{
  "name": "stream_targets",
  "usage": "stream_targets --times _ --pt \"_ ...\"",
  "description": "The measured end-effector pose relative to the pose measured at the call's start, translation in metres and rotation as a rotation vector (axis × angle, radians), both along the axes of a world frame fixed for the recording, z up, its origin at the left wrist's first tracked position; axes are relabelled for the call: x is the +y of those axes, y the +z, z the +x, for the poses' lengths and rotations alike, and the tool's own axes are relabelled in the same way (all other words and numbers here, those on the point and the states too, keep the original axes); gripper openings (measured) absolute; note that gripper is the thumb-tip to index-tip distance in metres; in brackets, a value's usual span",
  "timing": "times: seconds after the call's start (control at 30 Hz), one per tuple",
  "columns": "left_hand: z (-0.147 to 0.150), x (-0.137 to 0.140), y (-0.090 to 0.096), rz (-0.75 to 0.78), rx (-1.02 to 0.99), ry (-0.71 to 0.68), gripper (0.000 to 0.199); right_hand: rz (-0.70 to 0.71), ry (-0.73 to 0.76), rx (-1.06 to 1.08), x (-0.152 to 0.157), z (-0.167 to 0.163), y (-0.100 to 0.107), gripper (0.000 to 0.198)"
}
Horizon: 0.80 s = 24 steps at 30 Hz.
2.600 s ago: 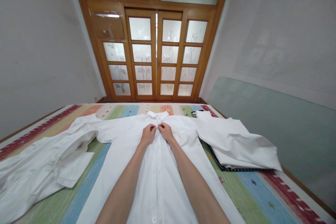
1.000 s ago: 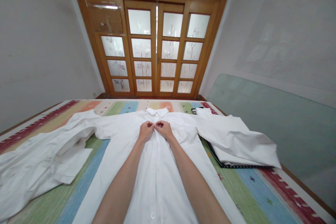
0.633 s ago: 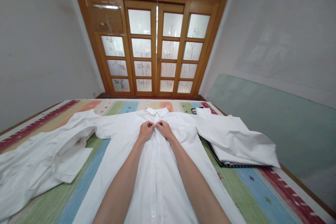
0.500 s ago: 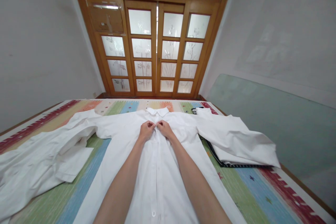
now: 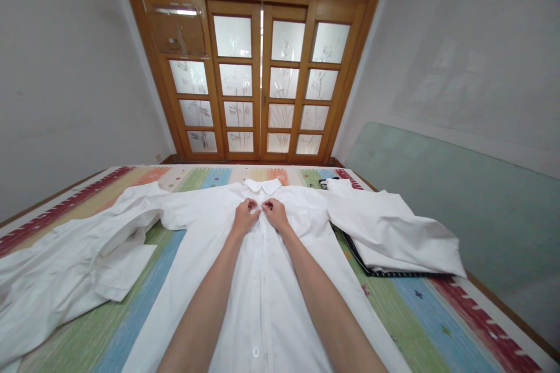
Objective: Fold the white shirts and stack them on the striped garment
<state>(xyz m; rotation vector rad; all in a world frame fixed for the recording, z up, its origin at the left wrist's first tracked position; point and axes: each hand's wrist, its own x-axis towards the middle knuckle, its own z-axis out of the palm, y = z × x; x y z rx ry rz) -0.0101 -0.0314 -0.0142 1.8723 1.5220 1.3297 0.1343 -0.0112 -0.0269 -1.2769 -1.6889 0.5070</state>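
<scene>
- On the left, rumpled white cloth [image 5: 65,268] is spread over a multicoloured, striped fabric cover [image 5: 151,303].
- Next comes the left hand [image 5: 245,215], thumb and forefinger pinching the shirt's front just below the collar.
- In the middle, a white, collared, button-front fabric shirt [image 5: 282,291] lies on the cover, its pointed white collar [image 5: 262,186] away from the person; a small round button [image 5: 256,352] shows at the near edge.
- Just beside the left hand, the right hand [image 5: 275,214] pinches the same front; the fingers hide exactly what each grips.
- On the right, folded white fabric [image 5: 394,239] shows a black, white-dotted edge [image 5: 406,274] beneath.
- Far right, a pale green, round-cornered panel [image 5: 437,186] stands against the wall [image 5: 494,70].
</scene>
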Motion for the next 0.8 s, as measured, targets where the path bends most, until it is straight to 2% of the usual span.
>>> stream_targets --times 0.1,0.2,0.37,0.47,0.63,0.8 --pt "0.001 -0.001 0.001 0.057 0.225 0.046 0.013 0.043 -0.026 -0.146 -0.003 0.001 0.002 0.015" --pt "0.004 -0.003 0.003 0.022 0.395 0.057 0.020 0.035 -0.035 -0.330 -0.009 -0.001 0.007 0.017" --pt "0.009 -0.010 0.008 -0.064 0.583 0.103 0.031 -0.011 -0.016 -0.602 -0.031 -0.001 0.016 0.032" --pt "0.006 -0.016 0.007 -0.094 0.667 0.064 0.035 -0.016 0.047 -0.718 -0.051 0.002 0.017 0.044" --pt "-0.007 -0.036 0.000 -0.057 0.728 -0.050 0.040 -0.003 0.073 -0.724 -0.085 0.009 0.011 0.048" --pt "-0.020 -0.066 -0.009 0.000 0.648 -0.118 0.042 0.082 0.103 -0.661 -0.120 0.017 0.002 0.047"
